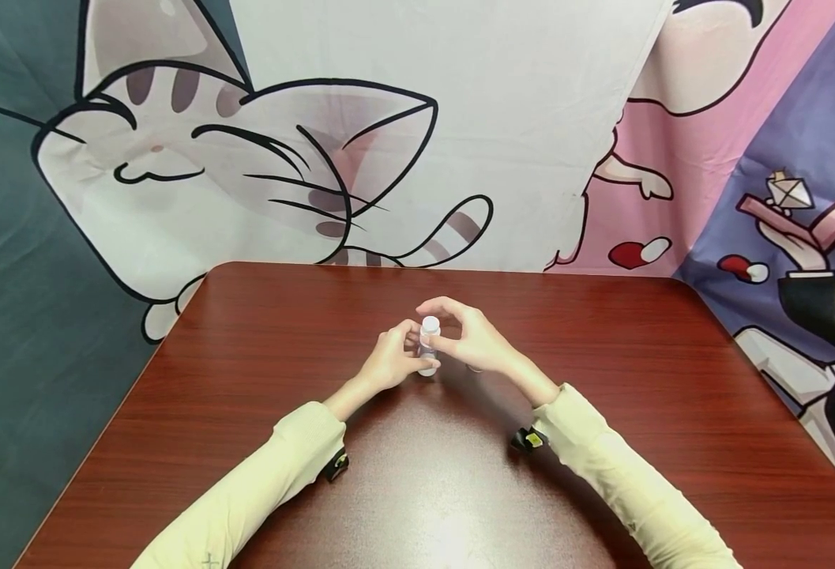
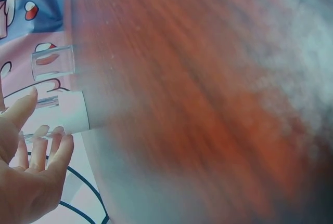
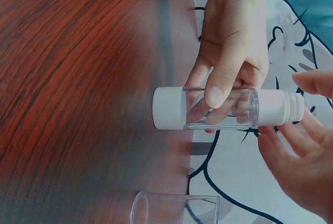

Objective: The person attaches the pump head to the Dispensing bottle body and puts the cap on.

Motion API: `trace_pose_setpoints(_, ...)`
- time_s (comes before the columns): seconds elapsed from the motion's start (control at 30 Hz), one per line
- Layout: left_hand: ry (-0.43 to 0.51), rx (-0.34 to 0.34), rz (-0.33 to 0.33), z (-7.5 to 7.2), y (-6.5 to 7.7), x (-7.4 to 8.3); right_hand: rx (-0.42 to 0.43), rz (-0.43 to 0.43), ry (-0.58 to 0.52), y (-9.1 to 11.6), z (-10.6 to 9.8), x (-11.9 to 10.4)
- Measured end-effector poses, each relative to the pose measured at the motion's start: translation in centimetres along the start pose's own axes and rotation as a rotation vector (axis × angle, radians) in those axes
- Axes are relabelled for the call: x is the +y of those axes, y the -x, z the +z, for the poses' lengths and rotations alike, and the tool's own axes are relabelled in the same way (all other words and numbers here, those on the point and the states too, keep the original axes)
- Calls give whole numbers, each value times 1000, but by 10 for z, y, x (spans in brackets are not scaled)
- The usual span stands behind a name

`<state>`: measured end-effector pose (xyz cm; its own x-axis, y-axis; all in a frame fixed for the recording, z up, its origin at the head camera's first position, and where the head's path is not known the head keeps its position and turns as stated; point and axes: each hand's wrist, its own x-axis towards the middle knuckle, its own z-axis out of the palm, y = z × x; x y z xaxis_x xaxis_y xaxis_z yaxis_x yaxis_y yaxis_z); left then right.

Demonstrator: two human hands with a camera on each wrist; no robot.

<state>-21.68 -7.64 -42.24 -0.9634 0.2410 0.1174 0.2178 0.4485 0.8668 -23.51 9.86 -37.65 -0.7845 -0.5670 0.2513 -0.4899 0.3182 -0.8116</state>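
A small clear bottle (image 1: 428, 352) with a white base and white top stands upright on the table. My left hand (image 1: 392, 359) grips its clear body, the thumb across the front and fingers behind, as the right wrist view shows. Around the white top (image 3: 273, 107) is my right hand (image 1: 477, 344), its thumb spread away from the fingers. Its fingertips lie close under the top; whether they touch is unclear. A clear open-ended cap (image 3: 174, 208) stands beside the bottle, mostly hidden behind the right hand in the head view.
The brown wooden table (image 1: 261, 332) stretches around both hands, with a bright reflection near its front. A cloth backdrop (image 1: 531, 118) with cartoon cats hangs behind its far edge. A small black device (image 1: 528, 439) sits at the right cuff, another (image 1: 335, 465) at the left.
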Motion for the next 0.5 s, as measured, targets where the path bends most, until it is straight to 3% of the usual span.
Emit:
trace_pose_setpoints(0.23, 1, 6, 19, 1, -1, -1, -75, -76, -7, 1, 0, -4)
trace_pose_setpoints(0.5, 14, 9, 21, 2, -1, -1, -94, -64, -18, 7, -5, -35)
